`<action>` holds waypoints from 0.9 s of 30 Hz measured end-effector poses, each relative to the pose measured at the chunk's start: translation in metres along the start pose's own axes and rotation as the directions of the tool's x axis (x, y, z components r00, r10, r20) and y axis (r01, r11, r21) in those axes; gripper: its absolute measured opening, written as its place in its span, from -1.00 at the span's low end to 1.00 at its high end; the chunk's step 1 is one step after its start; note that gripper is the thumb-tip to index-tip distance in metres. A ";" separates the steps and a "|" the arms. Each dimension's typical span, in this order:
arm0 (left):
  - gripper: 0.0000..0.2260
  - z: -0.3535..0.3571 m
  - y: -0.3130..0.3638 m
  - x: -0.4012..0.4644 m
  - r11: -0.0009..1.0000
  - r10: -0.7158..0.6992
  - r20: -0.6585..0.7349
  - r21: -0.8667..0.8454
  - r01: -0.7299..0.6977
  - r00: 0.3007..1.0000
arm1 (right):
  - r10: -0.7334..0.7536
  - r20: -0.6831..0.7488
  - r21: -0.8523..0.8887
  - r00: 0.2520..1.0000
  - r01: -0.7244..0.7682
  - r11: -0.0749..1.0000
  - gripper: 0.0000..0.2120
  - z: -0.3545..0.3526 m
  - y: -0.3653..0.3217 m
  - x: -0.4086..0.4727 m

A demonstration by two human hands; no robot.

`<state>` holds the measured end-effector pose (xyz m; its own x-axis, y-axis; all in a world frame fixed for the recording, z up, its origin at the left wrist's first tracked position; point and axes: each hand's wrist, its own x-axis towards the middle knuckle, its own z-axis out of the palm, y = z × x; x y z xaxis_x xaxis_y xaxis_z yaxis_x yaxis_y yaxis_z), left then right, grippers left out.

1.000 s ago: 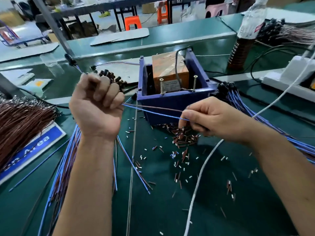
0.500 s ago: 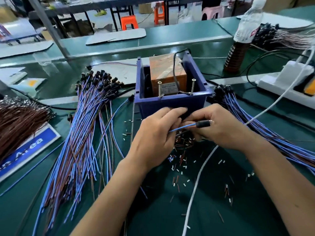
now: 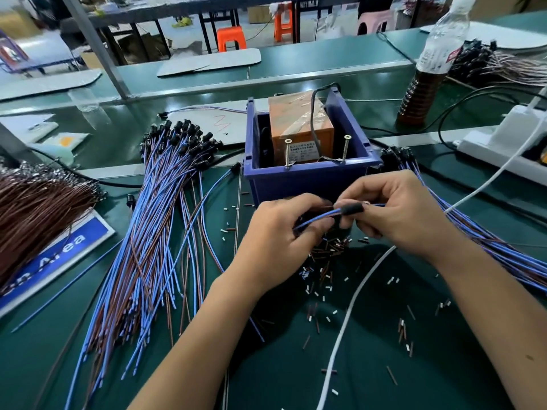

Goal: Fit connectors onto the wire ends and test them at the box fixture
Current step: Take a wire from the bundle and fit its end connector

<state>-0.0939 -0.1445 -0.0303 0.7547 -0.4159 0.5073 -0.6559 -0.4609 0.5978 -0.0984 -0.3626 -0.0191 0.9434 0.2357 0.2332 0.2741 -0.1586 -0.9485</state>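
Just in front of the blue box fixture, both hands meet over the green mat. My left hand pinches a blue and brown wire pair. My right hand grips the black connector sitting on that pair's end. The fixture holds an orange block and two upright screws. A fanned bundle of blue and brown wires with black connectors lies to the left. Another such bundle lies to the right, under my right forearm.
Small cut sleeve pieces litter the mat below the hands. A white cable crosses the mat toward a white power strip. A bottle stands at the back right. Brown wires and a blue sign lie far left.
My left hand let go of the raised wire bundle, which now lies on the mat, and came to the right hand. A black connector now sits on the wire end.
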 end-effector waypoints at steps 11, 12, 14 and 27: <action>-0.90 -0.001 -0.005 0.000 0.998 -0.058 -0.107 0.021 0.060 0.993 | -0.009 -0.120 0.091 0.993 0.020 0.996 -0.94 -0.005 -0.002 0.000; -0.93 0.000 -0.003 -0.001 0.999 -0.050 -0.093 0.001 0.050 0.994 | -0.017 -0.105 0.079 0.994 0.026 0.997 -0.96 -0.003 -0.002 0.000; -0.94 0.004 0.002 -0.001 0.999 -0.022 -0.073 -0.043 0.019 0.997 | -0.040 -0.079 0.041 0.996 0.043 0.998 -0.84 0.003 0.001 0.000; -0.88 0.002 0.001 0.000 0.997 -0.070 -0.179 -0.030 0.066 0.981 | 0.010 -0.052 0.074 0.999 -0.006 0.997 -0.92 0.009 0.004 0.000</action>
<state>-0.0945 -0.1467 -0.0313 0.7892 -0.2355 0.5672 -0.6041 -0.4635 0.6482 -0.0994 -0.3548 -0.0245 0.9546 0.1839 0.2344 0.2535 -0.0885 -0.9633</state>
